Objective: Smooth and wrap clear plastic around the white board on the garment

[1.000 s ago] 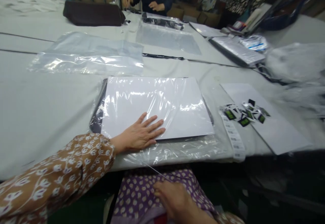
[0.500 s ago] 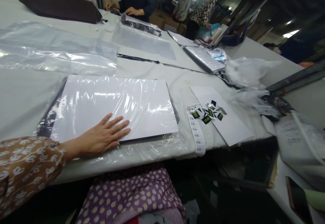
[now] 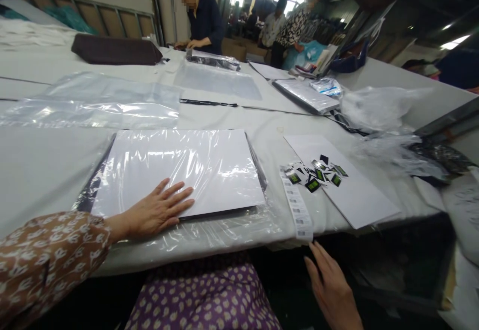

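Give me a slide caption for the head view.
Left hand flat on a bagged white sheet; right hand open near the barcode strip.

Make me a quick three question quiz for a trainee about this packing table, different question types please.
1. True or false: the left hand lies flat on the bagged white sheet.
2. What is the right hand nearest to? A) the barcode label strip B) a pair of scissors C) a tape roll
3. Fill in: the small black and green tags lie on a loose white ____.

Key
1. True; its fingers are spread on the plastic.
2. A; the hand is open just below the strip's hanging end, not touching it.
3. Sheet.
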`<state>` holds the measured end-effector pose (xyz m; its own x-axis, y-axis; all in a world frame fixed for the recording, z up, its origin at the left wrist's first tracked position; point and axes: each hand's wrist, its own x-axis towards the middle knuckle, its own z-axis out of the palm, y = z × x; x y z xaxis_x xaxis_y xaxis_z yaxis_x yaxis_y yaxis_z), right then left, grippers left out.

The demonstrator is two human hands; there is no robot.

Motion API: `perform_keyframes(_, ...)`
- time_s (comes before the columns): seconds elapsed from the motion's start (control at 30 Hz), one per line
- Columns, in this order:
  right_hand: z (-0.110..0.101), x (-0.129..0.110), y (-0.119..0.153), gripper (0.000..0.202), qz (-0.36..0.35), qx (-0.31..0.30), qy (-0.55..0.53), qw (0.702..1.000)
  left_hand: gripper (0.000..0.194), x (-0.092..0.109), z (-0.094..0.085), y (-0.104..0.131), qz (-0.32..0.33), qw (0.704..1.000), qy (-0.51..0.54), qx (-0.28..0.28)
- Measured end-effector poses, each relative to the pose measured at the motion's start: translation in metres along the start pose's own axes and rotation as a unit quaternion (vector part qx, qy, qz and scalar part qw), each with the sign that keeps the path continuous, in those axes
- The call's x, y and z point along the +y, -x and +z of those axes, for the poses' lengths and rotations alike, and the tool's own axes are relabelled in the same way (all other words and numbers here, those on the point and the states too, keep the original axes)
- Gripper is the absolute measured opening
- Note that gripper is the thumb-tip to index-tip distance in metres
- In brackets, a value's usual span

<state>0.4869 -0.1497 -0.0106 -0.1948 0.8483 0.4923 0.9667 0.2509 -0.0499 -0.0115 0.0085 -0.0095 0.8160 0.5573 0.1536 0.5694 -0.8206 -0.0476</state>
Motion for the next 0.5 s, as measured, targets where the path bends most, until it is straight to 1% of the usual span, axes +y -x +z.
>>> perform_keyframes(0.03,0.01,-0.015,-0.034,0.059,-0.017,-0.001,-0.011,1.0,0.058,0.0,-0.001,0.0,-0.002,1.0,-0.002,-0.004)
perform_keyframes(0.07,0.02,-0.032,-0.066,0.057,-0.067,-0.009,-0.02,0.998,0.058,0.0,-0.001,-0.001,-0.003,1.0,-0.004,-0.008)
perform_keyframes(0.1,0.03,-0.05,-0.097,0.055,-0.134,-0.031,-0.02,0.99,0.058,0.001,-0.002,-0.001,-0.004,1.0,-0.007,-0.012)
perform_keyframes(0.17,0.048,-0.082,-0.147,0.051,-0.245,-0.071,-0.026,0.967,0.058,0.001,-0.004,-0.003,-0.003,1.0,-0.015,-0.017)
perform_keyframes(0.2,0.056,-0.094,-0.165,0.05,-0.287,-0.092,-0.032,0.953,0.058,0.001,-0.005,-0.003,0.0,1.0,-0.021,-0.018)
perform_keyframes(0.23,0.063,-0.101,-0.179,0.048,-0.322,-0.111,-0.039,0.939,0.058,0.001,-0.006,-0.004,0.004,0.999,-0.028,-0.017)
perform_keyframes(0.3,0.077,-0.103,-0.195,0.047,-0.372,-0.141,-0.048,0.916,0.058,0.0,-0.009,-0.006,0.011,0.999,-0.04,-0.016)
perform_keyframes(0.33,0.084,-0.099,-0.199,0.048,-0.391,-0.15,-0.05,0.907,0.059,0.0,-0.01,-0.007,0.014,0.999,-0.042,-0.017)
perform_keyframes(0.4,0.095,-0.084,-0.204,0.049,-0.411,-0.153,-0.045,0.897,0.06,0.0,-0.013,-0.01,0.015,0.999,-0.034,-0.022)
perform_keyframes(0.5,0.106,-0.064,-0.21,0.049,-0.417,-0.143,-0.022,0.897,0.061,-0.002,-0.019,-0.015,0.004,0.999,-0.006,-0.032)
